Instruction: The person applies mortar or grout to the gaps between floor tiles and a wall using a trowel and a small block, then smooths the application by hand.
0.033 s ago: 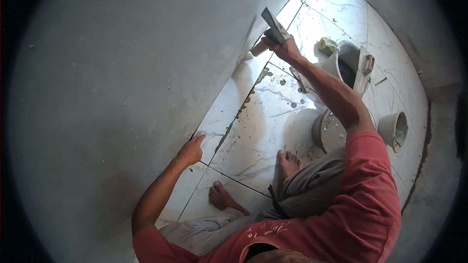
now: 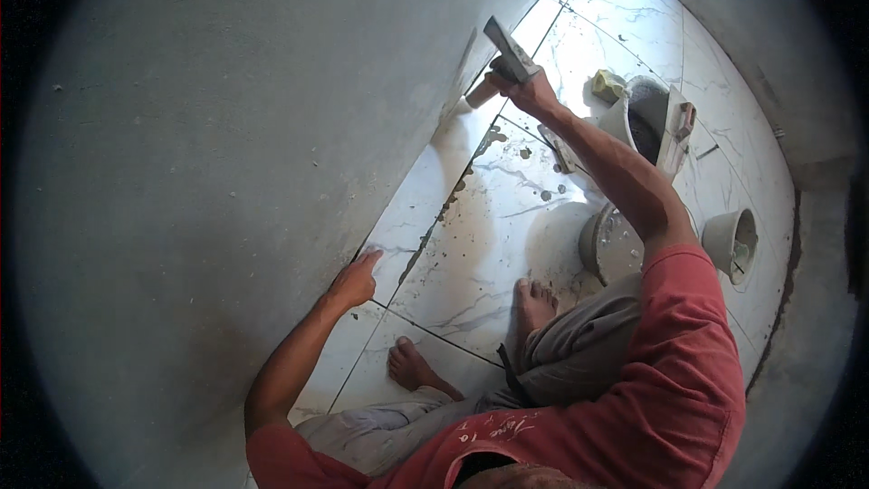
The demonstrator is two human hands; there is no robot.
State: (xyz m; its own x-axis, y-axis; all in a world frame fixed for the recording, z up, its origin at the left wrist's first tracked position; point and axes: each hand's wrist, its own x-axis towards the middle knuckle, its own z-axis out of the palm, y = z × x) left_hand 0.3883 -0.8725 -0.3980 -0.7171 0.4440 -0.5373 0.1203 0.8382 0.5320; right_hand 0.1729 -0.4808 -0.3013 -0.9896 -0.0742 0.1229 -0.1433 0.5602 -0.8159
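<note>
My left hand (image 2: 353, 282) rests at the foot of the wall, index finger stretched onto a narrow white marbled tile strip (image 2: 407, 204); nothing shows in its grasp. Farther along the same strip, my right hand (image 2: 529, 88) is closed round a hand tool (image 2: 512, 49) with a flat grey metal part pointing up and away. Its brown handle end points down at the strip beside the wall; whether it touches the tile cannot be made out. Between the strip and the larger floor tiles (image 2: 489, 235) runs a dark gap with wet grey mortar spots.
A grey plastered wall (image 2: 226, 127) rises on my left. To the right stand a mortar bucket (image 2: 615, 119), a float with a wooden handle (image 2: 681, 127), a yellowish sponge-like lump (image 2: 607, 85), a basin (image 2: 593, 244) and a small bucket (image 2: 720, 240). A mortar-smeared tool (image 2: 557, 148) lies under my right forearm.
</note>
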